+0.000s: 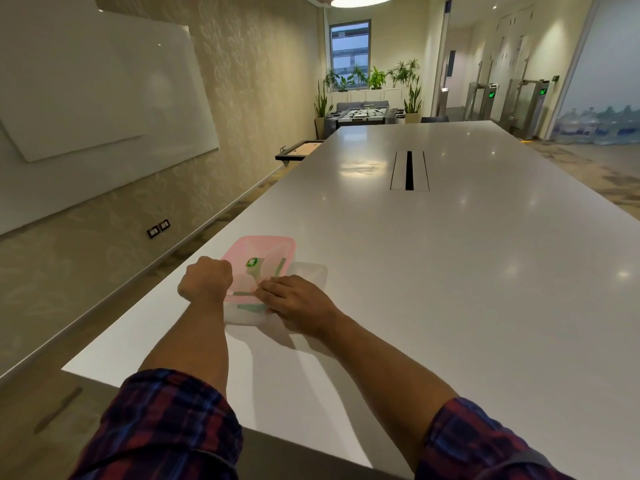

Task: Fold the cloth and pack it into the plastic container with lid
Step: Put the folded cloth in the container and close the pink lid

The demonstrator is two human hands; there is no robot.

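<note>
Clear plastic container [242,315] near table [450,271] left edge, cloth [251,301] with green stripes inside. Pink lid [263,252] tilted over it, far edge raised. Left hand [206,282] fisted on lid's left rim. Right hand [298,299] flat, fingers extended, pressing cloth down; not gripping.

Container [242,315] near rim hidden under right hand [298,301]; cloth [251,308] mostly hidden under lid [259,252].

Two hands, one lid [263,254], one container [242,315], one table [450,254].
</note>
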